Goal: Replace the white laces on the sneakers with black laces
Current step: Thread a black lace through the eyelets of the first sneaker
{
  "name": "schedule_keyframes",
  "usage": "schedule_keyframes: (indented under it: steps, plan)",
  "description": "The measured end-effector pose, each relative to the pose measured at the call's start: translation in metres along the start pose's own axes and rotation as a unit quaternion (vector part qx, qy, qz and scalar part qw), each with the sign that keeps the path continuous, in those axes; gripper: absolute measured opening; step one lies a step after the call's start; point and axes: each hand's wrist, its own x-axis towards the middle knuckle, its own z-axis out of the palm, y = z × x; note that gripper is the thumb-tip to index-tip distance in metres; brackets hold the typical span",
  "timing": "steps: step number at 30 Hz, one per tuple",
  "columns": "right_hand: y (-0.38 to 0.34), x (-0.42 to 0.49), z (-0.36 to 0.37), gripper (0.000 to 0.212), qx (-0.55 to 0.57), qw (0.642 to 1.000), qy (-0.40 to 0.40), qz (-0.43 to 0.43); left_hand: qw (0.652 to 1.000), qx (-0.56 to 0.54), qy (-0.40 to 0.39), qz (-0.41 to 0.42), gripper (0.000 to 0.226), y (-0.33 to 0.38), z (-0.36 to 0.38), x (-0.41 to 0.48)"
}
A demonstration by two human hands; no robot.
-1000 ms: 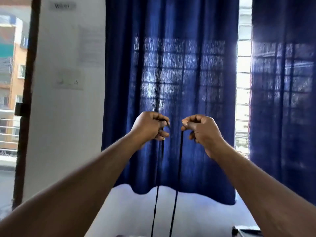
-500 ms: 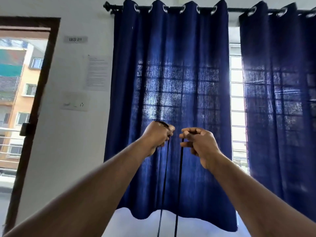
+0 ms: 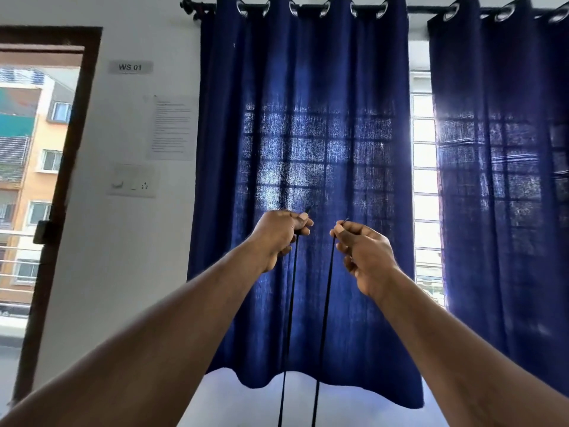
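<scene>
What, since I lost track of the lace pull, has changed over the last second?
The view tilted up, bringing the curtain rod into sight, and both hands rose with it. The left hand and right hand pinch the ends of the black lace as before; both strands hang straight down.

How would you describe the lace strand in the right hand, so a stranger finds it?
Find the middle blue curtain. In front of it, two black strands hang side by side. Yours is the right strand, pinched by the right hand.
</scene>
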Motion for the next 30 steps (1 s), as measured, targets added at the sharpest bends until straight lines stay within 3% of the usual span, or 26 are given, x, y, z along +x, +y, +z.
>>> schedule_keyframes:
  steps: [8, 13, 30]
  plan:
    - [-0.001, 0.003, 0.004, 0.004, 0.030, 0.999, 0.011, 0.034, 0.998, -0.061, 0.003, -0.035, 0.021, 0.002, 0.012, 0.000]
    - [-0.004, 0.003, 0.009, 0.015, 0.058, 0.997, -0.004, 0.054, 0.996, -0.070, -0.007, -0.060, 0.025, -0.003, 0.016, -0.002]
    - [-0.022, 0.012, 0.026, 0.019, 0.051, 0.998, 0.026, 0.007, 0.995, -0.101, 0.006, 0.009, 0.026, 0.039, 0.027, 0.012]
